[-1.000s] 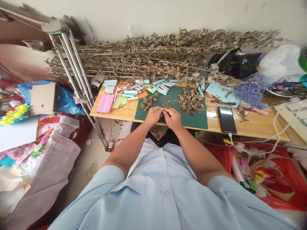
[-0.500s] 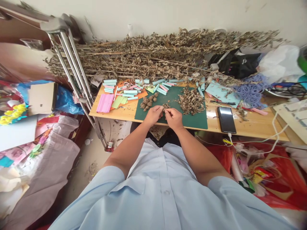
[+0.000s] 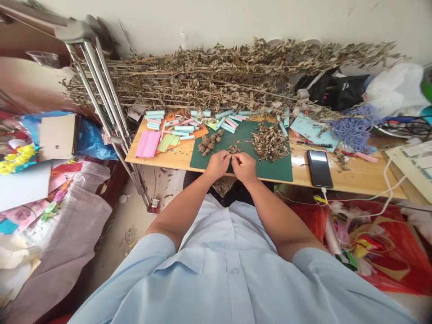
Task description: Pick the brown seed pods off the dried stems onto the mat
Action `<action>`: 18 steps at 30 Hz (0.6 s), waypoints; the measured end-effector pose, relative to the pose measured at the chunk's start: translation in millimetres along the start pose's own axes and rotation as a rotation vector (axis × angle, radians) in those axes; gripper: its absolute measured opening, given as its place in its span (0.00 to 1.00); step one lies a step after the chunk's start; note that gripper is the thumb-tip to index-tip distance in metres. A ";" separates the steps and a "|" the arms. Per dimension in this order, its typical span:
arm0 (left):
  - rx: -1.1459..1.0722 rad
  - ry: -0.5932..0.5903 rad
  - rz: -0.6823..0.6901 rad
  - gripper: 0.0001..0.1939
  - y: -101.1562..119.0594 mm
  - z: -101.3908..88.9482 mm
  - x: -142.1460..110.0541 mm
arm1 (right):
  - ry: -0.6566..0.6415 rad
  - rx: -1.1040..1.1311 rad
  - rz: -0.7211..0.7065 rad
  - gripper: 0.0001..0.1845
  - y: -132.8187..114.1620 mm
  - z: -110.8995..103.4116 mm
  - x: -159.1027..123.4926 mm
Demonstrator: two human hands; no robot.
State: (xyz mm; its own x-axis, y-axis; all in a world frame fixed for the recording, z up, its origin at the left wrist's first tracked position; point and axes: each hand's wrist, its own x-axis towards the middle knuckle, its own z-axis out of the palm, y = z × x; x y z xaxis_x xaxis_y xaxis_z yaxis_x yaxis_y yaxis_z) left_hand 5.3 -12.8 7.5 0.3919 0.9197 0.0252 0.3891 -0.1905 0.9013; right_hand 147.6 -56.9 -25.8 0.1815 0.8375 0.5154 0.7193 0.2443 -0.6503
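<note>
crutches, dried leafy stems, green cutting mat

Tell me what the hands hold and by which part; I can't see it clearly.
The left hand and right hand meet fingertip to fingertip above the green mat; anything pinched there is too small to tell.

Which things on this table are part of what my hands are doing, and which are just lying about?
In use: left hand, right hand, small dried balls, crumbled dried leaves, green cutting mat.

Lying about: black phone, metal crutches, blue yarn, pink paper.
</note>
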 end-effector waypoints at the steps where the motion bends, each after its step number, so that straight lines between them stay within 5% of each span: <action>1: 0.005 -0.004 0.001 0.12 -0.2 0.6 0.4 | 0.004 -0.012 -0.009 0.10 -0.1 0.2 -0.4; 9: -0.018 0.003 -0.025 0.11 1.2 2.0 3.3 | 0.063 -0.055 -0.006 0.10 -3.3 1.1 -2.6; 18: -0.161 -0.073 -0.119 0.11 2.3 -2.6 3.5 | -0.148 0.328 0.429 0.09 -5.7 -13.9 11.4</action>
State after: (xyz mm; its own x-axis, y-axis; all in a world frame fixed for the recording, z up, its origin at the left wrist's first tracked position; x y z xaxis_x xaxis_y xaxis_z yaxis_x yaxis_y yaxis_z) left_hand 5.4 -9.1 10.8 0.4126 0.9040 -0.1120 0.3008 -0.0192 0.9535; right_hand 154.8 -55.5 -8.5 0.2992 0.9492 0.0980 0.3514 -0.0141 -0.9361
